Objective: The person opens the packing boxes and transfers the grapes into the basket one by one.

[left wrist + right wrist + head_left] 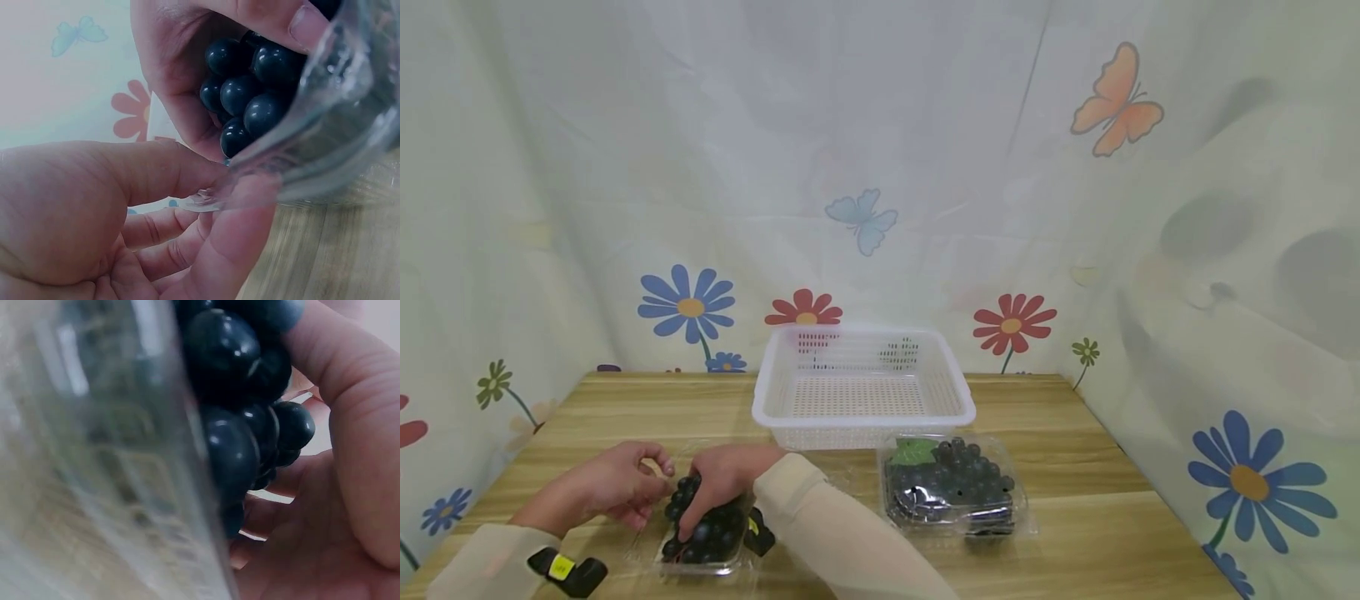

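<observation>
My right hand (pixel 722 483) grips a bunch of dark grapes (pixel 711 533) from above, its thumb and fingers spread round the berries. The bunch sits in a clear plastic box (pixel 700 569) at the table's front left. In the left wrist view my left hand (pixel 156 219) pinches the box's clear rim (pixel 215 199) between thumb and forefinger. Round, glossy grapes (pixel 231 437) fill the space between the right thumb and fingers in the right wrist view, beside the box's clear wall (pixel 144 475).
Behind the hands stands a white perforated plastic basket (pixel 865 425) with nothing in it. To the right, a second clear box (pixel 955 517) holds dark grapes and a green leaf (pixel 913 452), its lid down. All rest on a wooden table (pixel 1090 517) against a flowered curtain (pixel 925 167).
</observation>
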### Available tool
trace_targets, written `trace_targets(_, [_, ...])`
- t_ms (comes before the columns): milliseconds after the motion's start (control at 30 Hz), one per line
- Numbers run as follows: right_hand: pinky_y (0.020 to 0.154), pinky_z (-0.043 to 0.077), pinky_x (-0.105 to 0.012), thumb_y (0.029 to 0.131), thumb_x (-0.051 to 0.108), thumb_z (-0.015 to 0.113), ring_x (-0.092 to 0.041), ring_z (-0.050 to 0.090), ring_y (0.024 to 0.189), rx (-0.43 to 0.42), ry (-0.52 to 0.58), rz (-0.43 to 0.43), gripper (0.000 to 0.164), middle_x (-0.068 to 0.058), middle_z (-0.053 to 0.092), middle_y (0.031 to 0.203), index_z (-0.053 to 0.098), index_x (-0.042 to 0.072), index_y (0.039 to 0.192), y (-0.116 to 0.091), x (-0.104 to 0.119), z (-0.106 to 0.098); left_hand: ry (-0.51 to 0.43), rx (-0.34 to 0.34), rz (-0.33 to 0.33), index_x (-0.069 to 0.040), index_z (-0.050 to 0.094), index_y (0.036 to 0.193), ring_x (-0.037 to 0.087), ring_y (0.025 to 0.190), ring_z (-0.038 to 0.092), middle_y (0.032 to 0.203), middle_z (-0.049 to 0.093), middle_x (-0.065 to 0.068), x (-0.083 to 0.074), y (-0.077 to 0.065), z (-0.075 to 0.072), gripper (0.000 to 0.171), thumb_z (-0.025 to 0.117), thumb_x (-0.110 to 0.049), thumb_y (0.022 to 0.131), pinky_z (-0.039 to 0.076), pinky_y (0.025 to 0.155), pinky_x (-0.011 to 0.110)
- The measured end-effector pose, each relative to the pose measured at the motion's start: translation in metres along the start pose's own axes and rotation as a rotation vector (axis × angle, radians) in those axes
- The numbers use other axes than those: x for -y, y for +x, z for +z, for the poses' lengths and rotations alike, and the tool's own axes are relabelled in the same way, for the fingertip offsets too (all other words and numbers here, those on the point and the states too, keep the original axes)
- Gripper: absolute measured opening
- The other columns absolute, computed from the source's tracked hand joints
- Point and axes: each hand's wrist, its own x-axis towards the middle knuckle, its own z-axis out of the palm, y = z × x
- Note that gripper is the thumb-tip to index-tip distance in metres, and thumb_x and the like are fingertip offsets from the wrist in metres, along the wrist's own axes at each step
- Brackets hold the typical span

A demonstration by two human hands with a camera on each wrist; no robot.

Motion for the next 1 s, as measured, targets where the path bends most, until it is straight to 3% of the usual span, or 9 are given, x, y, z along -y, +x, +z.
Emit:
trace_targets(500, [0.065, 0.052, -0.015, 0.082, 0.042, 0.08, -0.002, 0.064, 0.074, 0.025, -0.002, 0.024, 0.023, 0.012, 0.068, 0.08, 0.07, 0.023, 0.082, 0.0019, 0.0017, -0.001, 0.027, -0.02, -0.007, -0.001, 0.053, 0.11, 0.017, 0.057, 0.06, 0.071, 0.058, 0.007, -0.0039, -0.0017, 0.0029, 0.023, 0.067, -0.004, 0.092, 0.061, 0.055, 0.032])
trace_targets(1000, [0.071, 0.05, -0.014, 0.081, 0.042, 0.083, 0.0, 0.06, 0.083, 0.009, -0.018, -0.018, 0.036, 0.014, 0.063, 0.092, 0.063, 0.025, 0.106, 0.0083, -0.0029, -0.0003, 0.031, -0.03, -0.01, 0.0, 0.053, 0.109, 0.017, 0.056, 0.059, 0.07, 0.057, 0.007, -0.0082, -0.0041, 0.0045, 0.022, 0.066, -0.002, 0.092, 0.061, 0.055, 0.033])
